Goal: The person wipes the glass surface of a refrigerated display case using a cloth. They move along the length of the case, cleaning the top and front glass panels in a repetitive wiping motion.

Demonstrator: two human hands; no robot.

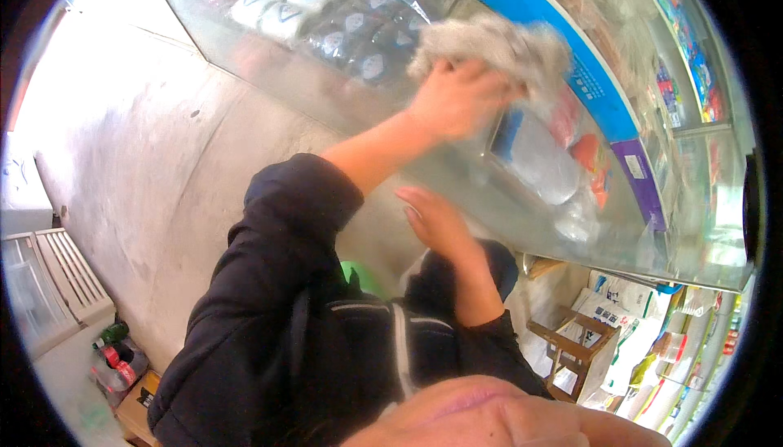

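My left hand [462,98] is shut on a fluffy grey-beige cloth [489,49], pressed palm down on the top of a glass display case [367,104]. The cloth is blurred. My right hand [434,220] hangs beside the case's near edge, thumb apart from the fingers, with nothing in it. Under the glass lie rows of plastic-wrapped packs [361,37], some white and some dark. A long blue box [550,25], a purple box [639,181] and a clear-wrapped pack [541,159] show further right.
A wooden stool [578,343] stands at lower right, near printed sacks [624,324] and shelves of packaged goods [679,361]. Bottles [119,364] and a cardboard box [137,407] are at lower left. Something green [364,279] shows by my lap. Concrete floor [153,141] extends left.
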